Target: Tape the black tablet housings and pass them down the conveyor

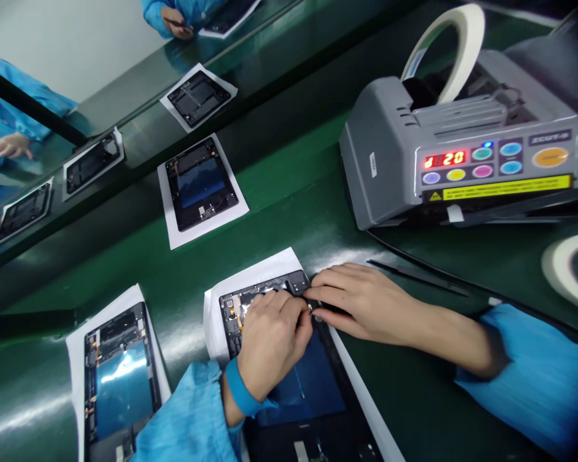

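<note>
An opened tablet (313,378), with a dark blue panel and exposed circuit parts, lies on a white sheet (289,260) in front of me. My left hand (274,337), a blue band at its wrist, rests over the upper part of the tablet with fingers curled together. Its fingertips are hidden behind the hand. My right hand (366,301) reaches in from the right, thumb and fingers pinched at the tablet's upper right edge. Something small and shiny shows at those fingertips, too small to name. Both hands nearly meet there.
Another opened tablet (125,385) lies left; a further tablet (202,183) lies beyond. A grey tape dispenser (385,147) stands right, near black tweezers (419,277) and a tape roll (553,269). Co-workers' hands (13,146) and several tablets appear behind a dark rail.
</note>
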